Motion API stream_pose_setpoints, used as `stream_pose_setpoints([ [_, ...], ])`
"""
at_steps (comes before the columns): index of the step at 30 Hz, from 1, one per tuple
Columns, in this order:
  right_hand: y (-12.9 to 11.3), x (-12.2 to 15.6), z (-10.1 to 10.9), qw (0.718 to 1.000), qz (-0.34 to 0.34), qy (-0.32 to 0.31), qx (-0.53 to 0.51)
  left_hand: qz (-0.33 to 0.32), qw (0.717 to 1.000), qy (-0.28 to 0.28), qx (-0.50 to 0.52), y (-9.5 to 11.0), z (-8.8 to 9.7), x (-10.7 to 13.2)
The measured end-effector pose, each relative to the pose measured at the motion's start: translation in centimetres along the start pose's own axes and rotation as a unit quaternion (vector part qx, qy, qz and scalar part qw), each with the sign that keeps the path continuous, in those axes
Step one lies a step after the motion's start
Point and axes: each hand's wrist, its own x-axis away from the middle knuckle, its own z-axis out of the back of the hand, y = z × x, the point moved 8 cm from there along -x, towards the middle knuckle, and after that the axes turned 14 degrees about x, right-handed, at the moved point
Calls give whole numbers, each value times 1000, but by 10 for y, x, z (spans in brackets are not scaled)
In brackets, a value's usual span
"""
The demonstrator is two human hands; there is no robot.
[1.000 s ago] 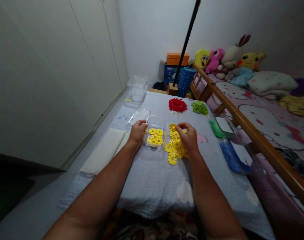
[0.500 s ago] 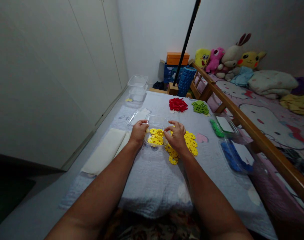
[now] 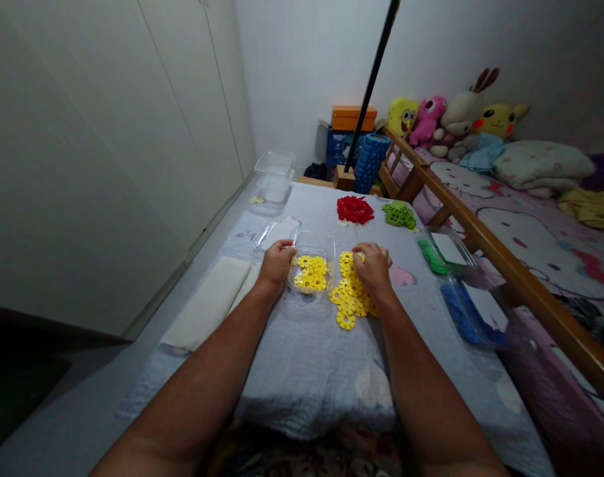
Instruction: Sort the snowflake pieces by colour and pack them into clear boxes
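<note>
My left hand (image 3: 278,266) is closed on the left rim of a clear plastic container (image 3: 333,255), which stands on the cloth-covered table. Inside lie several yellow snowflake discs (image 3: 310,273), round with notched edges and a hole in the middle. My right hand (image 3: 374,268) is over a loose pile of the same yellow discs (image 3: 349,298), just right of the container. Its fingers are curled, with thumb and fingertips at the pile's far edge. Whether a disc is between them is hidden.
A clear lid (image 3: 277,233) lies behind my left hand, near a folded cream cloth (image 3: 210,301). Red pieces (image 3: 354,209) and green pieces (image 3: 399,214) are heaped at the back. Boxes of green (image 3: 431,257) and blue pieces (image 3: 461,311) sit at right by the wooden bed rail (image 3: 451,199).
My right hand has moved right, from the container's right rim to the loose yellow pile. My left hand stays on the container.
</note>
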Motion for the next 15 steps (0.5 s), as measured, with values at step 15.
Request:
stream_pose_setpoints([
  [15, -8, -24, -26, 986, 32, -91, 136, -3, 1000, -6, 4, -2, 1, -2],
])
